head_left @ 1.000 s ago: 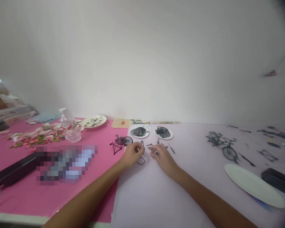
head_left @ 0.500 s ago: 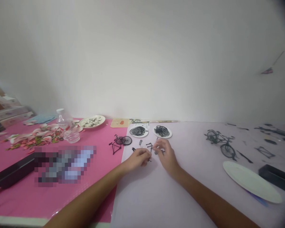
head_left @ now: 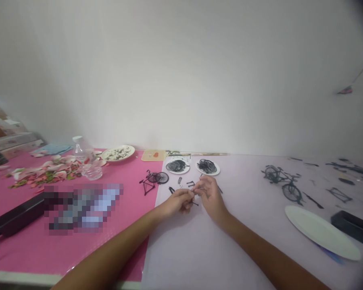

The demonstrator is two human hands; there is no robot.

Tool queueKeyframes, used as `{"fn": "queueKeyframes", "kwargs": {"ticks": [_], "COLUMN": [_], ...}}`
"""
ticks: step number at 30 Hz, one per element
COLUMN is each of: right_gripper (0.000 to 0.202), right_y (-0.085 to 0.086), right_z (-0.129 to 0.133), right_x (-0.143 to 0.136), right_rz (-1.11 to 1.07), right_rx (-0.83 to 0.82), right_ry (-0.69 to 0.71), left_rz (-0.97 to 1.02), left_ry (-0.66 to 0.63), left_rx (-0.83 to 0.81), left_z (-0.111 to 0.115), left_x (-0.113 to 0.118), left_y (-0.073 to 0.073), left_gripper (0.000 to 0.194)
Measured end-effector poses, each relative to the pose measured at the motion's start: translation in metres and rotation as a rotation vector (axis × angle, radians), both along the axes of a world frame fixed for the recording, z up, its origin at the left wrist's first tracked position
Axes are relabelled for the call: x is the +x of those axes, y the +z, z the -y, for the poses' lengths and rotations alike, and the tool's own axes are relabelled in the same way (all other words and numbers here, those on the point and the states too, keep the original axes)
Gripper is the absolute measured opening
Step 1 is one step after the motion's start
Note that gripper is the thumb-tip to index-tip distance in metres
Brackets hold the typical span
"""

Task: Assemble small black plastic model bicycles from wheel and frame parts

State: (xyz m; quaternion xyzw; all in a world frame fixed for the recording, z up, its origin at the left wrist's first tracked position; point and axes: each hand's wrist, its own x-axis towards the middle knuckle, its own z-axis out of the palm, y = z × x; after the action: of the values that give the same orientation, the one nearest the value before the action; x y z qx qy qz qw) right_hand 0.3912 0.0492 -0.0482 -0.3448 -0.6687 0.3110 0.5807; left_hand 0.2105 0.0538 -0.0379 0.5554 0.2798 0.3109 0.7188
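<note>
My left hand (head_left: 180, 200) is closed in a pinch on a small thin black model bicycle part (head_left: 196, 204), whose end sticks out below the fingers. My right hand (head_left: 210, 194) is closed too, its fingertips meeting the left ones over a tiny dark bit that I cannot make out. Around them on the white sheet lie a small black bracket-like piece (head_left: 190, 184), a small grey piece (head_left: 180, 181) and a black piece (head_left: 171, 190) beside the left hand. A partly built model bicycle (head_left: 148, 187), with one wheel, lies to the left.
Two white plates (head_left: 178, 172) (head_left: 208, 173) hold black wheels behind my hands. A built model bicycle (head_left: 282, 181) stands at right, near an oval white plate (head_left: 322, 231) and a black tray (head_left: 353, 227). At left are a plastic bottle (head_left: 78, 149), petals (head_left: 48, 171) and a black box (head_left: 18, 215).
My right hand has moved slightly left, bringing its fingertips against those of my left hand. The black part's end now points out to the right below the left fingers.
</note>
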Motion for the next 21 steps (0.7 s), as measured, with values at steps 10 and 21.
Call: {"fn": "queueKeyframes", "kwargs": {"ticks": [10,21], "right_gripper": [0.035,0.028], "right_y": [0.0017,0.0014], "right_z": [0.0025,0.0027], "right_x": [0.0003,0.001], "right_rz": [-0.008,-0.009], "right_rx": [-0.045,-0.075], "right_ry": [0.047,0.039], "left_rz": [0.054,0.091], "left_ry": [-0.052,-0.053], "left_rx": [-0.044,-0.07], "left_z": [0.0011,0.0004], "left_x": [-0.0036,-0.003], "left_y": [-0.0006,-0.0033], "left_gripper": [0.024,0.03]}}
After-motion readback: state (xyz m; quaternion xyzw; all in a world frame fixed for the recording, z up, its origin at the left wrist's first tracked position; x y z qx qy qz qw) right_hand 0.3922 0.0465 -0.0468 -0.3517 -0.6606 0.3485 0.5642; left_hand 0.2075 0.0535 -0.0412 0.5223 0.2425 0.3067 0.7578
